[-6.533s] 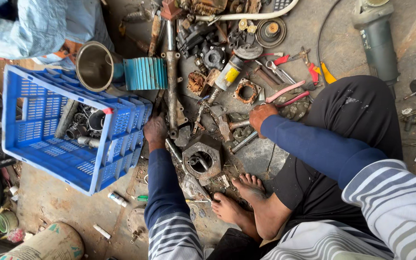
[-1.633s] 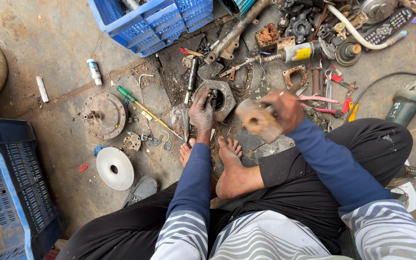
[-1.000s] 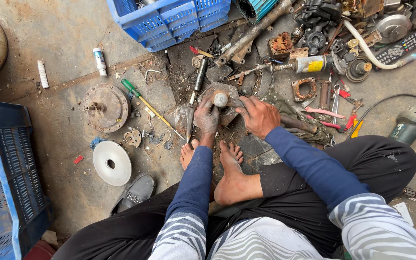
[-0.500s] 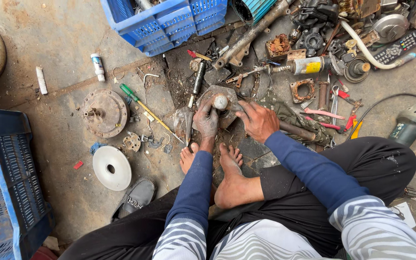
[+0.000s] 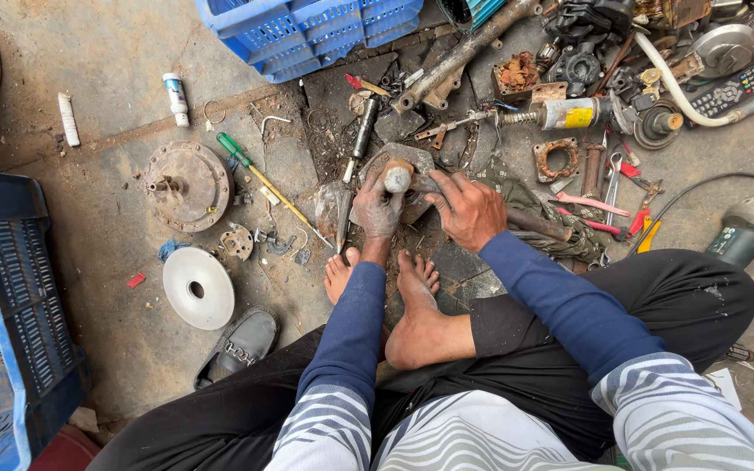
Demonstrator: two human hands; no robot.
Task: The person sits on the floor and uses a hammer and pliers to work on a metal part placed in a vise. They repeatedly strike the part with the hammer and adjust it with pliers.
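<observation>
Meanwhile left hand (image 5: 378, 205) grips a round-headed tool (image 5: 397, 177); right hand (image 5: 467, 209) lies spread on the metal housing (image 5: 412, 205), yellow-labelled cylinder (image 5: 573, 112) beyond.

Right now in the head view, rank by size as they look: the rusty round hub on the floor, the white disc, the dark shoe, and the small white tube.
1. Rusty round hub, largest, though only slightly.
2. White disc, close to the hub, so their order is unsure.
3. Dark shoe, longer than the disc but narrower.
4. Small white tube, clearly smallest.
</observation>
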